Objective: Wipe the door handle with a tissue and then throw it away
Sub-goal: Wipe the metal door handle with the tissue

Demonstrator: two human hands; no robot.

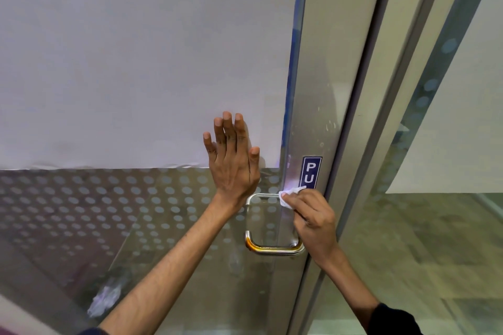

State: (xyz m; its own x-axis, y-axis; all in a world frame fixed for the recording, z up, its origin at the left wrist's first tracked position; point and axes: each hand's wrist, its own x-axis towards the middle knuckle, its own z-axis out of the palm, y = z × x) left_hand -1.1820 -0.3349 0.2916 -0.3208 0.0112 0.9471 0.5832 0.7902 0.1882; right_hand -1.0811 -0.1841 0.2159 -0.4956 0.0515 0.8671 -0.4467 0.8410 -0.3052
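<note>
A steel U-shaped door handle (pixel 268 249) is fixed to a glass door near its metal frame. My right hand (pixel 313 216) grips a small white tissue (pixel 287 196) and presses it against the handle's upper right end, where the bar meets the door. My left hand (pixel 232 160) lies flat on the door with fingers spread, just above and left of the handle. The handle's upper bar runs partly behind both hands.
A white sheet (pixel 136 62) covers the upper glass; below it the glass has a dotted frosted band (pixel 109 198). A blue sign (pixel 311 171) sits on the metal door frame (pixel 321 90). A second glass panel (pixel 449 171) stands to the right.
</note>
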